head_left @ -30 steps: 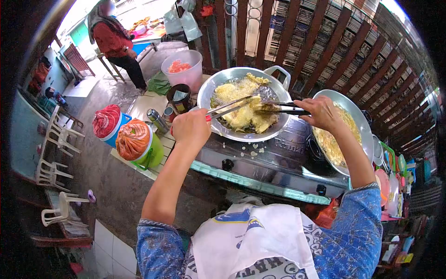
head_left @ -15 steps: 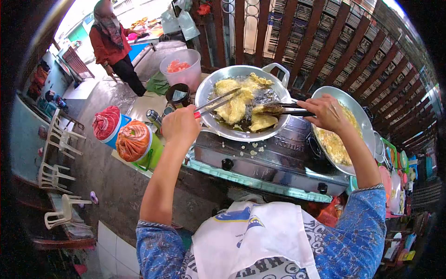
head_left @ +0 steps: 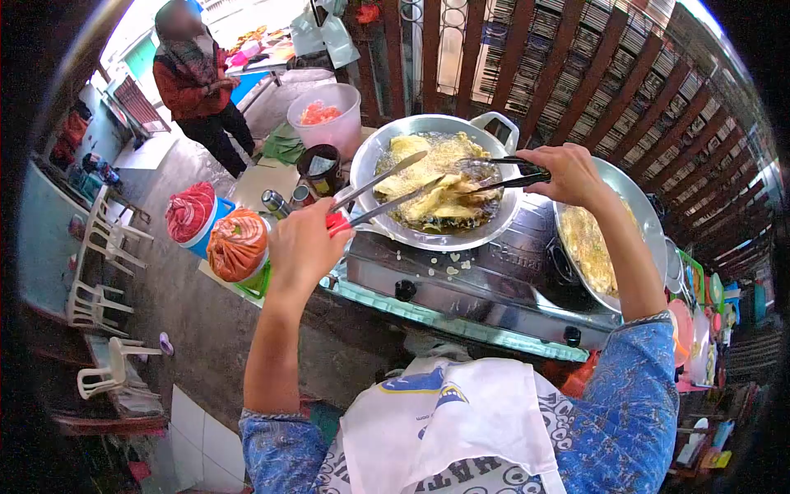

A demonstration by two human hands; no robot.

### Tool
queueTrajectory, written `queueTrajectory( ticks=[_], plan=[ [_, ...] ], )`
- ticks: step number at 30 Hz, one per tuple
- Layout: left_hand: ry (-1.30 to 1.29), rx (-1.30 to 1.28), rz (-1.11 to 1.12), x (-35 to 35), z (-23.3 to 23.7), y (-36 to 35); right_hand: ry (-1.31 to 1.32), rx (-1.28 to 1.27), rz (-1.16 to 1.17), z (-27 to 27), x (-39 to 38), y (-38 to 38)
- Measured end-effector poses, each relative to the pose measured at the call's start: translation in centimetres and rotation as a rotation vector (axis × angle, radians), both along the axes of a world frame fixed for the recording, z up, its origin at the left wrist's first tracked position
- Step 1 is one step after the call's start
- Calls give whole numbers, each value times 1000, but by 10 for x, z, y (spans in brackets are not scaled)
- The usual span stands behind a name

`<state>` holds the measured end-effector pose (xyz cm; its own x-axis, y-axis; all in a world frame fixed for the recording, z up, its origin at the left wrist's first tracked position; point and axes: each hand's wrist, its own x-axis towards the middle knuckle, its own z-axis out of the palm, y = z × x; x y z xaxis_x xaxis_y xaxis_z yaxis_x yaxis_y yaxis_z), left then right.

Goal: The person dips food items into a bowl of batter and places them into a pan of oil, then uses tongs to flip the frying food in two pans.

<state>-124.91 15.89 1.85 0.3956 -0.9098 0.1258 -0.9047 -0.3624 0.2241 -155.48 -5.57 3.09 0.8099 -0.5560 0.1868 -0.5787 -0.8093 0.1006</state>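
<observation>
My left hand (head_left: 306, 239) is closed around the red grip of metal tongs (head_left: 393, 183), whose two arms are spread over the frying pan (head_left: 362, 165). From the right side, my right hand (head_left: 568, 174) grips black-handled tongs (head_left: 506, 171), their tips down in the food. Golden battered fritters (head_left: 428, 193) lie in bubbling oil in this pan, which stands on the left part of the gas stove (head_left: 477, 288). To the right, under my right forearm, a second frying pan (head_left: 654, 239) holds more golden food (head_left: 588, 247) in oil.
Left of the stove stand two tubs topped with red (head_left: 191, 212) and orange (head_left: 235, 243) bags, a dark pot (head_left: 319, 165) and a pink bucket (head_left: 337, 107). A person (head_left: 197, 82) stands beyond. Slatted wood (head_left: 527, 74) borders the back; plastic chairs (head_left: 115, 362) line the left.
The left tongs have opened wide and lifted off the fritters. The fritters now lie closer together in the oil. The right hand's tongs have shifted slightly up, and the person has brought their hands together.
</observation>
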Motion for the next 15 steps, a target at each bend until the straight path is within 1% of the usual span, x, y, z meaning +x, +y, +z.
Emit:
queueTrajectory(
  ticks=[3,5,7,9,13,15],
  plan=[
    [1,32,4,5,-1,17,21,-2,-12,-9,8,-1],
    [18,75,12,4,-3,19,-13,-38,58,-15,13,-6],
    [-29,149,32,-2,-5,19,10,-37,44,-14,17,-7],
    [-60,123,12,-3,-11,17,18,-112,45,-14,17,-14],
    [-93,141,41,-4,-11,6,93,-162,-60,0,8,-13],
    [-105,130,48,-3,-7,7,101,-152,-106,20,-3,7]
  ],
)
